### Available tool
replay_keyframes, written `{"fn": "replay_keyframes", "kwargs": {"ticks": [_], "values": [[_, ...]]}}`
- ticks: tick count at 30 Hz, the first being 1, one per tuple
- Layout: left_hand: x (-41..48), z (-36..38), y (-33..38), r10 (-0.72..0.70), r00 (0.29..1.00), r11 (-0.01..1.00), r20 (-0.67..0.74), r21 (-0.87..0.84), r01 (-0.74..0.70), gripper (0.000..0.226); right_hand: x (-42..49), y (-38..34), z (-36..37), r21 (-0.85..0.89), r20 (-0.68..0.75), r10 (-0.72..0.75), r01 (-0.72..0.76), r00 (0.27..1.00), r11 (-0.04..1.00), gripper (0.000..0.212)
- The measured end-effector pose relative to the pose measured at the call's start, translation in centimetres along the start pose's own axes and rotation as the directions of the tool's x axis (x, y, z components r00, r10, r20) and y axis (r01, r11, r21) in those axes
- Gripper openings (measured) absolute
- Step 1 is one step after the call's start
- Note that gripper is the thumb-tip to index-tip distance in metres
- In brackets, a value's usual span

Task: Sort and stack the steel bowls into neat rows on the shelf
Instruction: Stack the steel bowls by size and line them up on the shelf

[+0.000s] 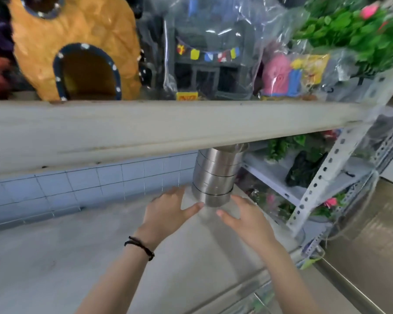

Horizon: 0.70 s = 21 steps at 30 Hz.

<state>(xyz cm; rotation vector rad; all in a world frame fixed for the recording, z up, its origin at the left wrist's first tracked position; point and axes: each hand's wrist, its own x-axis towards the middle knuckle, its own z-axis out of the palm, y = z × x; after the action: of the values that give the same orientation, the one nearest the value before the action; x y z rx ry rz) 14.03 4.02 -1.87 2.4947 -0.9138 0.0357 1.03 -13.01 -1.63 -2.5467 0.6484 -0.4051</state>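
I see the stack of steel bowls [216, 175] standing upright on the lower shelf [55, 257], toward its right end and nearer the back edge than the front. Its top is hidden behind the upper shelf board [145, 128]. My left grip [168, 214], with a black band [139, 247] at the wrist, sits just left of the stack's base, fingers straight and spread. My right grip [247, 219] sits just right of it, fingers likewise apart. Blur hides whether either touches the steel.
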Motion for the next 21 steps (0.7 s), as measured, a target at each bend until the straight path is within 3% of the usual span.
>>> {"fn": "replay_keyframes", "kwargs": {"ticks": [5,8,10,14,19,21], "values": [[3.6,2.8,2.0,-0.042,0.999,0.955,-0.008,-0.295,0.038,0.095,4.5,3.0,0.5,0.233,-0.07,-0.069,0.083,0.995,0.969,0.074],[5.7,4.5,3.6,-0.065,0.995,0.865,-0.07,-0.502,0.021,0.103,6.9,4.4,1.0,0.403,-0.037,-0.055,0.065,0.998,0.913,0.096],[6.7,5.2,4.8,-0.086,0.986,0.787,-0.143,-0.617,-0.02,0.1,8.6,5.0,1.1,0.474,-0.066,-0.096,0.116,0.993,0.873,0.099],[8.0,6.2,6.2,-0.182,0.959,0.684,-0.218,-0.729,-0.036,0.082,10.8,5.5,1.5,0.609,-0.068,-0.183,0.186,0.981,0.771,0.096],[8.0,7.4,6.8,-0.216,0.955,0.598,-0.203,-0.801,-0.035,0.096,11.7,5.5,2.4,0.691,-0.053,-0.271,0.231,0.961,0.685,0.084],[7.9,7.9,7.0,-0.231,0.951,0.597,-0.207,-0.802,-0.03,0.102,11.9,5.4,2.9,0.722,-0.058,-0.268,0.226,0.962,0.654,0.092]]}}
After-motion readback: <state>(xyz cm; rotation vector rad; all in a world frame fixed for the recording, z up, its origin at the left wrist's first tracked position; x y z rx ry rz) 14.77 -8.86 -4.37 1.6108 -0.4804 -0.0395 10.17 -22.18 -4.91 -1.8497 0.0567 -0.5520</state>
